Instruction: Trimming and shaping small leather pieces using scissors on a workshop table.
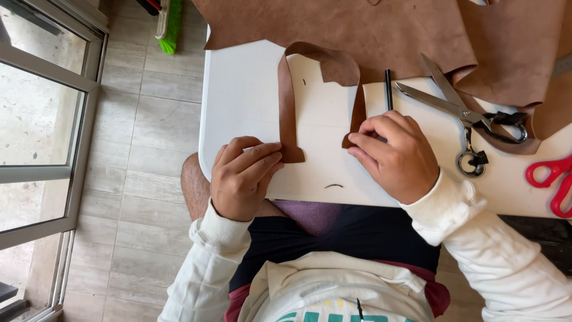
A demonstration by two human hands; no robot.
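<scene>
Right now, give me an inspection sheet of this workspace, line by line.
Surface: white table, partly covered.
Job's things: brown leather strip bent in an arch, both ends pressed flat.
Clutter: leather sheet, metal scissors, red-handled scissors, black pen, small leather scraps.
Hands: left hand on the strip's left end; right hand on its right end.
Cables: nothing seen.
Surroundings: tiled floor, glass door, green brush.

Red scissors (551, 182), right of the right hand (393, 155): blades cut off by frame edge. Black pencil (388, 89): lower end hidden behind that hand. Leather sheet (381, 30) runs past top edge. Green brush (171, 27), far beyond the left hand (244, 176): handle out of frame, possibly a broom.
</scene>
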